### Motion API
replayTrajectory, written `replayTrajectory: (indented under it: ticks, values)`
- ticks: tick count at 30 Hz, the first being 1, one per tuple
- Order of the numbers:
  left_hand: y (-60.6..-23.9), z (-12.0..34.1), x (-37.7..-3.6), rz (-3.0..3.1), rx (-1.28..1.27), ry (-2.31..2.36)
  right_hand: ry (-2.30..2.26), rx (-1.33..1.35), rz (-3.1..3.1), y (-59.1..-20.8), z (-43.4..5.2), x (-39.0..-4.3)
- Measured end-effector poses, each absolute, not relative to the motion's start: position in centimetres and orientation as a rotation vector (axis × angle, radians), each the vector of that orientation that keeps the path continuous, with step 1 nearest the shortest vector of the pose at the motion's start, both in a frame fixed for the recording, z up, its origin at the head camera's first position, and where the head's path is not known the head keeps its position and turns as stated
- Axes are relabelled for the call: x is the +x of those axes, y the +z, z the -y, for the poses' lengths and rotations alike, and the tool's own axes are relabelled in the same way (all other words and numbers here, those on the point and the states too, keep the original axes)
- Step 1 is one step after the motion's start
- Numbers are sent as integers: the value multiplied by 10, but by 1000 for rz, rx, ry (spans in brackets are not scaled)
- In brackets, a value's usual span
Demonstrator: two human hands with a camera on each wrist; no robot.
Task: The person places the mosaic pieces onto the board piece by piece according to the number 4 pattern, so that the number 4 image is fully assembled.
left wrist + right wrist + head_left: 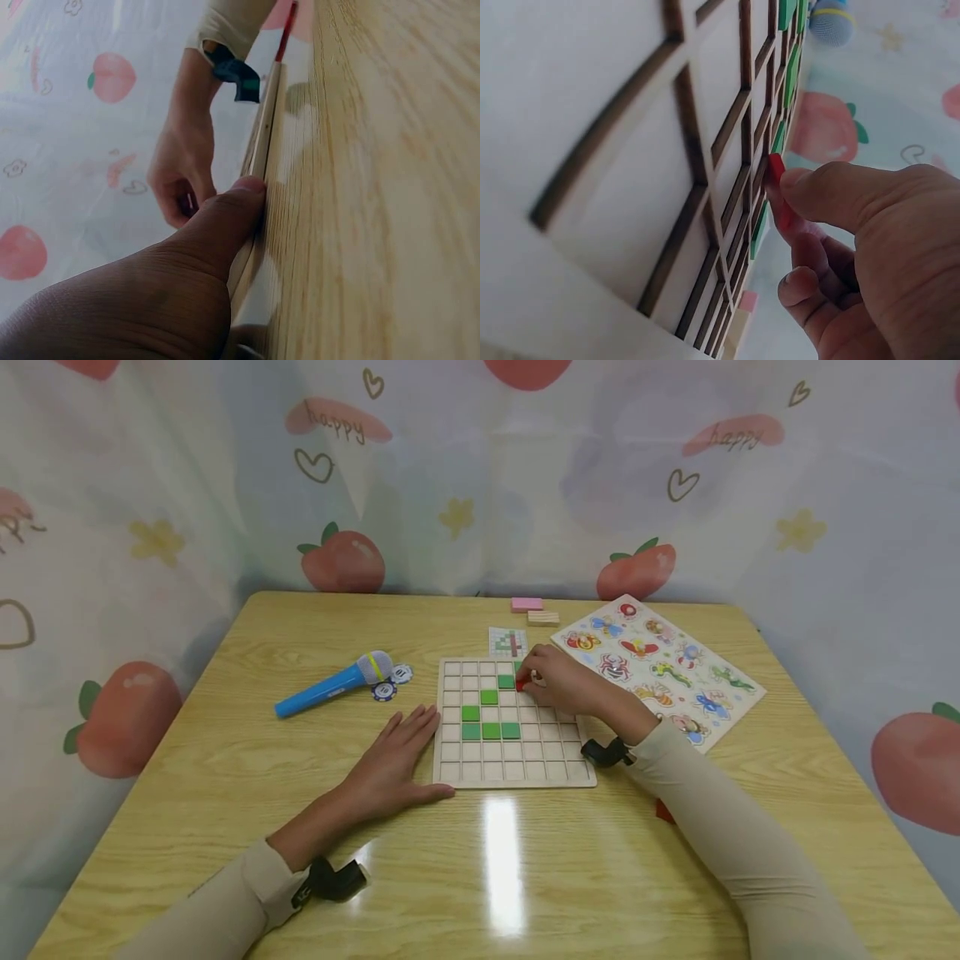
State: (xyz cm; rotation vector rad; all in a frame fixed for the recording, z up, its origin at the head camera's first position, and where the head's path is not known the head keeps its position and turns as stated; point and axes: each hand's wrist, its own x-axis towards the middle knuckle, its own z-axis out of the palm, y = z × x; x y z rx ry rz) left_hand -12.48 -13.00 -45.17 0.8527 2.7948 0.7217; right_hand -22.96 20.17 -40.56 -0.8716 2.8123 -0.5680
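We pinch the red tile (522, 683) in our right hand (558, 683), seating it squarely at the grid board's (513, 777) one o'clock while our flat, empty left hand (393, 764) steadies its edge.

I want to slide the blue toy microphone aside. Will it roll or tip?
The blue toy microphone with a grey head lies on its side on the glossy wooden table, so tipping seems unlikely. Its round body may roll if nudged sideways. Probably light plastic.

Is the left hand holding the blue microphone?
No. The left hand lies flat on the table beside the grid board, apart from the blue microphone.
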Motion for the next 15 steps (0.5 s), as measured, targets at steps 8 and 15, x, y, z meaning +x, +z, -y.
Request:
replayTrajectory:
  ticks: [8, 15]
  values:
    - [-451, 130, -125, -2808, 869, 705, -579, -853, -2816, -406, -202, -232]
    - [-451, 129, -125, -2792, 854, 707, -615, -829, -2815, -410, -202, -238]
